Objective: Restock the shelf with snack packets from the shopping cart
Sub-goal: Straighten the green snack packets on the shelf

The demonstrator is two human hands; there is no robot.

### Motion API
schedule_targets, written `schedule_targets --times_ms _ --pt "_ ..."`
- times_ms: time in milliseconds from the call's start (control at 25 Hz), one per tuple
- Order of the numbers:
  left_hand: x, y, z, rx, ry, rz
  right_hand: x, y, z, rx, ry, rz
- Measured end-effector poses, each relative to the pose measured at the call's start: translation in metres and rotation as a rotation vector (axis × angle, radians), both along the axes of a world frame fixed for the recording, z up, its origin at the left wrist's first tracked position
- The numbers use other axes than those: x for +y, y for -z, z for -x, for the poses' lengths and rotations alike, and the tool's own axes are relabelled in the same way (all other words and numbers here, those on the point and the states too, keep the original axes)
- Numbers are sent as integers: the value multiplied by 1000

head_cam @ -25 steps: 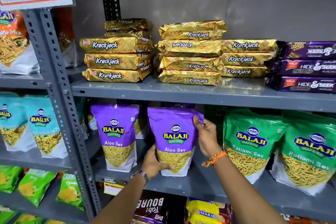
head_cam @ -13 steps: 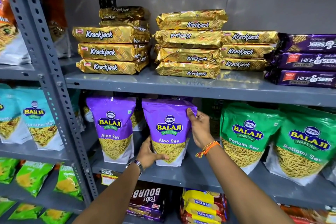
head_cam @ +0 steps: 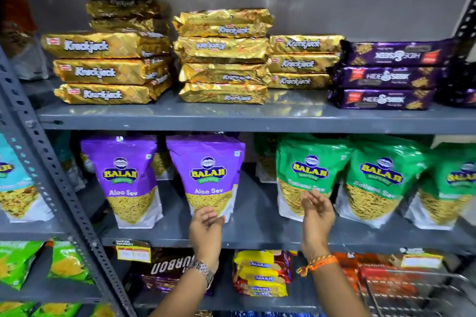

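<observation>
A purple Aloo Sev packet [head_cam: 207, 172] stands upright on the grey middle shelf [head_cam: 257, 235], beside a second purple Aloo Sev packet [head_cam: 125, 177] to its left. My left hand [head_cam: 206, 226] is just in front of the packet's lower edge, fingers apart, holding nothing. My right hand [head_cam: 315, 213] hovers open in front of a green Ratlami Sev packet [head_cam: 306, 175], apart from the purple packet. The wire shopping cart [head_cam: 412, 293] shows at the lower right corner.
Gold Krackjack packs [head_cam: 224, 54] and purple Hide & Seek packs [head_cam: 386, 77] are stacked on the upper shelf. More green Ratlami Sev packets [head_cam: 381, 180] fill the middle shelf's right side. A perforated grey upright [head_cam: 51, 180] divides off the left bay. Biscuit packs lie on the lower shelf.
Both hands have let go of the purple Aloo Sev packet and drawn back toward me; the packet now stands alone on the shelf. The view has moved closer and shifted right.
</observation>
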State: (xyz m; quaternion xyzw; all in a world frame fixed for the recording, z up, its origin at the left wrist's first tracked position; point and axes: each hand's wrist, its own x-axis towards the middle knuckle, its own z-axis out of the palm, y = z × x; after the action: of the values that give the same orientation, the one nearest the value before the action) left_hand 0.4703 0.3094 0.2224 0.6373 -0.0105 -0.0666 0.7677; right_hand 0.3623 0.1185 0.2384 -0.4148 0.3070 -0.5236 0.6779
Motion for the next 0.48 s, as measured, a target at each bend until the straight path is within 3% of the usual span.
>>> schedule_targets --times_ms 80,160,320,480 --pt "-39 -2 11 -54 252 -57 -19 27 17 65 147 -1" --pt "-82 1 8 -63 428 -168 -36 43 26 203 163 -6" --pt "-149 7 1 24 606 -239 -66 60 32 562 -7 32" --pt "-177 5 2 56 725 -132 -98 70 20 639 -179 192"
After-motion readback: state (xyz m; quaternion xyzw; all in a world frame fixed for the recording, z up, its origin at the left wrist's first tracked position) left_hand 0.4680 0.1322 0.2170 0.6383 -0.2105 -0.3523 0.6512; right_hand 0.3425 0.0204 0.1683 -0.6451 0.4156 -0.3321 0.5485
